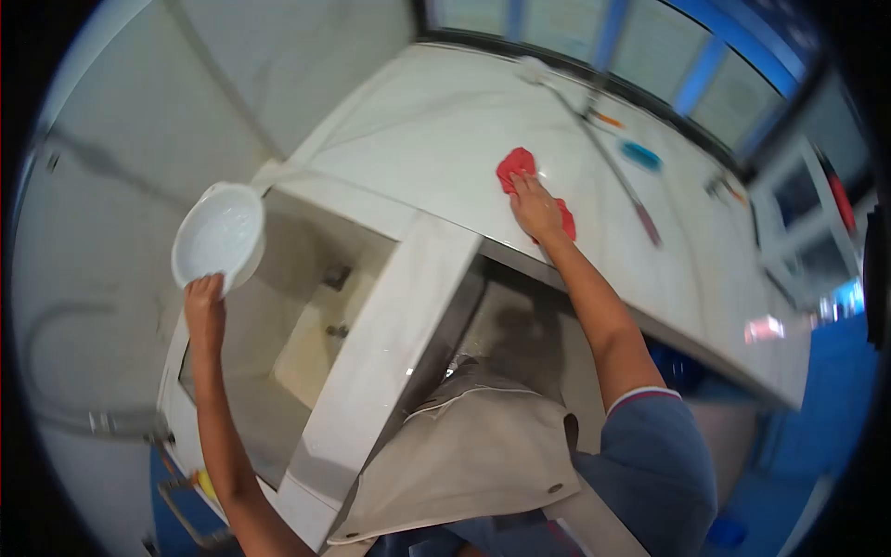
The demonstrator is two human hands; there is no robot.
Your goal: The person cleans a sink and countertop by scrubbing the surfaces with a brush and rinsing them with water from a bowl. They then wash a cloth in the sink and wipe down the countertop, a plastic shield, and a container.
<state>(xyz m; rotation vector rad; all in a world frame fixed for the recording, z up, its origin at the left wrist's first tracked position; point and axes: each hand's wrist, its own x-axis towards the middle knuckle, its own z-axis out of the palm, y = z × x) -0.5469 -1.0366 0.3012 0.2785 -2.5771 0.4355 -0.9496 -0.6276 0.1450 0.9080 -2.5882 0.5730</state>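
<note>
A white plastic basin (220,232) is tilted above the left end of the sink, its inside facing me. My left hand (205,299) is closed on its near rim. On the white marbled counter (399,121), a red cloth (516,165) lies crumpled under my right hand (535,206). The fingers of that hand are stretched out and press flat on the cloth, which shows on both sides of the hand. What little is inside the basin is too blurred to make out.
Below the basin is a deep sink (306,251); a second basin compartment (520,325) lies in front of me. A long-handled brush (603,153), a blue brush (640,156) and a small tool (724,188) rest on the counter. Windows (650,51) line the back; a white rack (800,218) stands right.
</note>
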